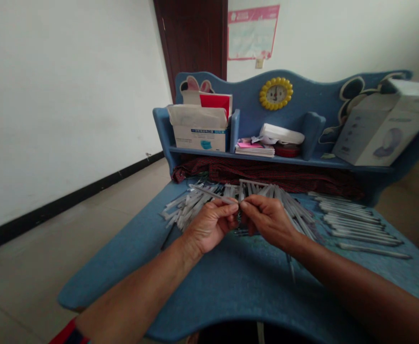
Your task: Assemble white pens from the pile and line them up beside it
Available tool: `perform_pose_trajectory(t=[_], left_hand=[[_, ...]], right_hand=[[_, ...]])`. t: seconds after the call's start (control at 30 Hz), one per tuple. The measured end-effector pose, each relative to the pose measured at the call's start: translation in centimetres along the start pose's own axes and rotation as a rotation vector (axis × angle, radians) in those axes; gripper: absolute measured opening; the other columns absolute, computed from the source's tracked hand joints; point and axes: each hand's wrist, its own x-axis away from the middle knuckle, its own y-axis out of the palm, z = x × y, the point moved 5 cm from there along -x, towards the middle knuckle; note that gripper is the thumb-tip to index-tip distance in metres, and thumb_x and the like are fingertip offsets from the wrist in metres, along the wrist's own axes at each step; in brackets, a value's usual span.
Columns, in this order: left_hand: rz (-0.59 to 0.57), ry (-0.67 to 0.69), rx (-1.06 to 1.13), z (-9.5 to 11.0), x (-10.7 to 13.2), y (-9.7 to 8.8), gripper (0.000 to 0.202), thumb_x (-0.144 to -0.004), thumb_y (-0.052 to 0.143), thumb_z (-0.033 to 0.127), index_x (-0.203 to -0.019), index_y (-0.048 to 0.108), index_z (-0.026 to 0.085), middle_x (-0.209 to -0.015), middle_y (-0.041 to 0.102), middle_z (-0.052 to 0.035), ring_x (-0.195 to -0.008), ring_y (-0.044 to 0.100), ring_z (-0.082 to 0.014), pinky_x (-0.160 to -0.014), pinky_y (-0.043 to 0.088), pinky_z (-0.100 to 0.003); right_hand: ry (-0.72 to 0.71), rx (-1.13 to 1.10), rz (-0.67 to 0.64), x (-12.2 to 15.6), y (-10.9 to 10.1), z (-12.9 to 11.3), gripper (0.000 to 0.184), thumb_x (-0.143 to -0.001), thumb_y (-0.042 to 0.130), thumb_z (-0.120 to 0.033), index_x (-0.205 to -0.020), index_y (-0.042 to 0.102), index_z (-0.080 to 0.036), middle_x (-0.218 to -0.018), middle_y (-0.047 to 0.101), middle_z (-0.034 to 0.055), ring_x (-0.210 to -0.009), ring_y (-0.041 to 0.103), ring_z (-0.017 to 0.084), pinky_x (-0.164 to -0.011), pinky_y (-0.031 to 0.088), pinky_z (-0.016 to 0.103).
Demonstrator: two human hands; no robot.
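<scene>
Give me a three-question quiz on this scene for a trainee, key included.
1. Multiple choice: what does the left hand hold?
a) a pair of scissors
b) a thin pale strip
c) a drinking cup

2. True or false: the yellow-rimmed clock is to the right of the mask box.

3. Fill in the colour: the row of pale strips beyond the right forearm lies on a ____ tabletop.

Key: 1. b; 2. true; 3. blue.
</scene>
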Motion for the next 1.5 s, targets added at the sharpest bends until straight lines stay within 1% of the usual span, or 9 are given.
perform_pose_trajectory(t=[0.2,0.37,0.6,0.8,0.97,1.07,1.2,1.4,1.5], left_hand=[[0.036,0.050,0.009,0.2,-0.1,-0.3,0.017,-0.056,0.078,0.009,-0.069,0.067,0.011,-0.056,0.057,0.0024,-0.050,0.051,-0.0060,-0.051,0.043,-0.018],[0.027,0.020,0.030,-0.1,-0.2,-0.3,0.018,-0.055,0.078,0.008,-0.068,0.066,0.011,-0.058,0.059,0.0019,-0.052,0.052,-0.0069,-0.051,0.043,-0.018],[0.028,0.005,0.036,-0.1,0.0,-0.1,0.015,-0.058,0.076,0.010,-0.069,0.066,0.011,-0.061,0.061,0.0010,-0.052,0.053,-0.0071,-0.052,0.043,-0.019],[0.041,0.092,-0.057,0.4,-0.1,-0.2,0.015,-0.059,0.077,0.014,-0.070,0.068,0.011,-0.062,0.062,0.0006,-0.052,0.052,-0.0060,-0.052,0.042,-0.018],[0.058,0.121,-0.108,0.4,-0.2,-0.4,0.016,-0.058,0.078,0.016,-0.071,0.069,0.011,-0.060,0.061,0.0011,-0.051,0.051,-0.0060,-0.052,0.042,-0.019],[0.058,0.124,-0.140,0.4,-0.1,-0.4,0.016,-0.058,0.078,0.018,-0.069,0.069,0.011,-0.060,0.061,0.0011,-0.049,0.050,-0.0060,-0.051,0.041,-0.019],[0.051,0.140,-0.157,0.4,-0.1,-0.3,0.015,-0.059,0.078,0.018,-0.068,0.069,0.011,-0.058,0.059,0.0016,-0.049,0.049,-0.0060,-0.050,0.040,-0.019],[0.074,0.156,-0.172,0.6,-0.2,-0.5,0.016,-0.058,0.078,0.017,-0.070,0.070,0.011,-0.059,0.060,0.0015,-0.049,0.049,-0.0059,-0.051,0.039,-0.019],[0.079,0.150,-0.192,0.6,-0.2,-0.5,0.015,-0.058,0.078,0.018,-0.069,0.070,0.012,-0.058,0.060,0.0016,-0.047,0.049,-0.0056,-0.049,0.038,-0.019]], right_hand=[[-0.160,0.260,0.064,0.2,-0.3,-0.1,0.017,-0.084,0.055,-0.028,-0.096,0.058,-0.017,-0.055,0.053,-0.0050,-0.047,0.049,0.008,-0.046,0.037,0.019],[-0.223,0.359,0.102,0.4,-0.3,-0.4,0.007,-0.084,0.054,-0.023,-0.088,0.057,-0.018,-0.063,0.061,-0.0017,-0.055,0.055,0.009,-0.053,0.040,0.020],[-0.096,0.108,0.076,0.2,-0.2,0.1,0.015,-0.086,0.052,-0.029,-0.078,0.059,-0.017,-0.058,0.058,-0.0023,-0.045,0.053,0.007,-0.043,0.040,0.018],[0.282,-0.307,-0.127,0.0,0.9,1.5,0.039,-0.087,0.042,-0.052,-0.075,0.051,-0.016,-0.050,0.058,-0.0021,-0.031,0.050,0.009,-0.030,0.035,0.017],[0.241,-0.371,-0.059,-0.3,0.6,1.2,0.034,-0.071,0.067,-0.044,-0.085,0.049,-0.017,-0.053,0.058,-0.0059,-0.035,0.052,0.009,-0.033,0.040,0.018],[0.221,-0.349,-0.095,-0.2,0.7,1.3,0.031,-0.076,0.062,-0.045,-0.079,0.052,-0.016,-0.053,0.058,-0.0046,-0.035,0.052,0.008,-0.033,0.040,0.017],[0.236,-0.304,-0.208,0.0,1.1,1.7,0.041,-0.087,0.044,-0.052,-0.076,0.056,-0.014,-0.054,0.059,-0.0010,-0.034,0.053,0.008,-0.031,0.035,0.016],[0.245,-0.376,-0.077,-0.4,0.5,1.8,0.034,-0.071,0.068,-0.044,-0.082,0.050,-0.017,-0.052,0.059,-0.0055,-0.034,0.052,0.008,-0.032,0.039,0.017],[0.255,-0.377,-0.126,-0.3,0.8,1.8,0.033,-0.077,0.061,-0.048,-0.077,0.053,-0.016,-0.051,0.059,-0.0037,-0.033,0.052,0.008,-0.031,0.038,0.017]])
